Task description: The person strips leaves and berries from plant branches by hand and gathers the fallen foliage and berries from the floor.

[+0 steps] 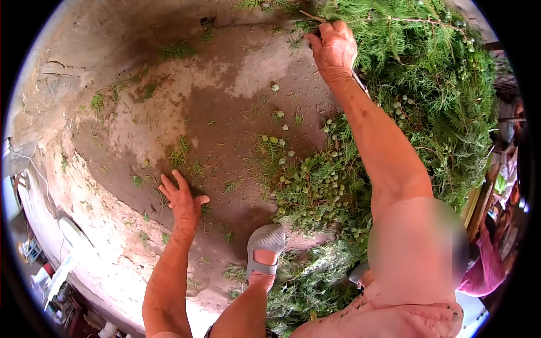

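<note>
My right hand (336, 49) is closed around the stem end of a green conifer branch (417, 21), whose bare cut tip pokes out past my fingers at the top. Flat, scale-like sprays and small pale green cones grow on the foliage. My left hand (181, 200) hovers over or rests on the dirt floor, fingers spread, holding nothing. Scraps of green leaf lie around it. A large heap of cut conifer branches (439, 107) fills the right side, and a cone-covered clump (315, 186) lies between my hands and my foot.
My foot in a grey clog (269, 239) stands beside the heap. The brown dirt floor (225, 118) is strewn with leaf bits and a few cones. At the right edge are poles and a magenta cloth (486, 267). Assorted clutter (62, 304) sits at the lower left.
</note>
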Available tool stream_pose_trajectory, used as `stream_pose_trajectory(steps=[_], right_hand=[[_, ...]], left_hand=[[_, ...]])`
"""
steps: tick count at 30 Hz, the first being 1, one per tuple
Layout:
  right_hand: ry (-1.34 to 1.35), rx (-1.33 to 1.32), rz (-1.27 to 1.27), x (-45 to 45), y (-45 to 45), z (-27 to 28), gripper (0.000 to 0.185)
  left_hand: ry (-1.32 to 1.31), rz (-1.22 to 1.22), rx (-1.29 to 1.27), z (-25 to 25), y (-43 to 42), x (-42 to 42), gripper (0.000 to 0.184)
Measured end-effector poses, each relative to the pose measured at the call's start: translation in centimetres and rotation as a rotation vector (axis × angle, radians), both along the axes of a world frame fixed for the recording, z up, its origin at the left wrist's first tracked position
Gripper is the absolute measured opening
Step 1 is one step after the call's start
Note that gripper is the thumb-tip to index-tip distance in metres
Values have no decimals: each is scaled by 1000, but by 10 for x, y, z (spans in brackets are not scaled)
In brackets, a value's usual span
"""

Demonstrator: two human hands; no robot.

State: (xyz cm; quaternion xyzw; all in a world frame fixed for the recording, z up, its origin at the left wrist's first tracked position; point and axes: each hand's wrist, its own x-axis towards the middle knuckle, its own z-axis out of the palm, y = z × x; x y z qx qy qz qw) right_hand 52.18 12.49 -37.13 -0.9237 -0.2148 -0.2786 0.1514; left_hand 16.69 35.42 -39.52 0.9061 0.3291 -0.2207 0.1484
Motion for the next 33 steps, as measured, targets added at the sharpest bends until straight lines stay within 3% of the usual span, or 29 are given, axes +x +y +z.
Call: stream_pose_trajectory(steps=[2,4,8,10,11,12,14,15,18,19,20,22,24,28,31,33], right_hand=[[364,-143,-103,-5,-2,-16,20],[247,-112,-10,-14,-9,-39,17],[393,-381,98,-23,-8,-60,25],[119,-310,13,-26,0,-67,31],[408,-293,5,-20,4,-52,37],[515,-451,-53,-15,10,-34,39],[893,-523,-188,6,15,-25,38],[685,-375,-132,1,6,-26,31],[685,-294,-167,-4,-14,-33,21],[467,-253,-115,-18,-29,-48,16],[400,-208,-106,-39,-38,-51,18],[541,-233,-91,-77,-43,-46,27],[307,-226,14,-104,-42,-53,37],[475,-142,56,-67,-17,-69,47],[334,-278,21,-41,6,-58,51],[668,-659,55,-32,23,-45,54]], left_hand=[[3,-1,6,-2,1,-2,105],[4,-2,11,-3,1,-1,105],[19,6,-5,2,-1,2,105],[28,9,-8,2,0,1,104],[4,-4,-11,2,0,-1,104],[-24,-16,-14,1,0,-2,103],[-8,-18,-8,2,0,-1,103],[4,-19,-6,3,0,0,102],[23,0,-5,4,-1,3,102],[17,2,-8,4,-2,4,102],[29,11,-12,4,-1,5,102],[42,25,-16,3,0,3,102],[-3,-13,6,1,-1,0,104],[11,5,4,-1,2,1,104],[29,3,5,-2,0,-2,105],[-25,-18,18,-6,3,-5,105]])
